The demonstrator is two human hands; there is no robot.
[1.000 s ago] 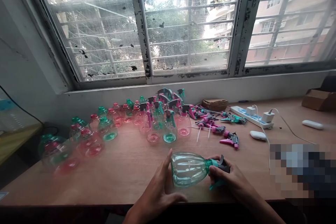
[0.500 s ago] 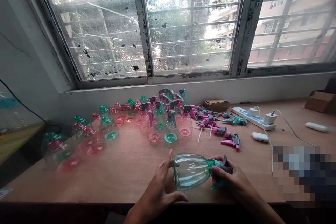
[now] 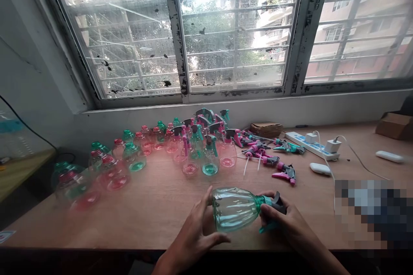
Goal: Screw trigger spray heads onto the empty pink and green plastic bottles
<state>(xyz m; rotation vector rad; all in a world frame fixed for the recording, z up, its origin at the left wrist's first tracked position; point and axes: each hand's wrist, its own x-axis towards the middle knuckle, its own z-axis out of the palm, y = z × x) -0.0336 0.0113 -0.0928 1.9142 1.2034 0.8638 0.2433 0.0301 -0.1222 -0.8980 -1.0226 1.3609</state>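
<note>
A clear green spray bottle [image 3: 235, 209] lies on its side in the air above the table's front edge, base to the left. My right hand [image 3: 282, 217] is closed around its sprayer head [image 3: 274, 206], which has a grey top and a teal trigger and sits on the bottle's neck. At the base, my left hand [image 3: 200, 227] is open, thumb and fingers spread apart. Its fingertips are at the base's upper edge; whether they touch it I cannot tell. Beyond the hands stand several pink and green bottles with sprayers fitted, among them a green one [image 3: 210, 161].
Several open-necked bottles [image 3: 135, 159] stand along the left of the wooden table [image 3: 155, 215]. Loose spray heads [image 3: 285, 174] lie in a heap right of centre. Farther right are a power strip [image 3: 306, 144] with chargers, a white case [image 3: 320, 169] and a cardboard box [image 3: 394, 124].
Hardly anything differs. The bottle and both hands keep nearly the same place, with the left fingers shifted very slightly.
</note>
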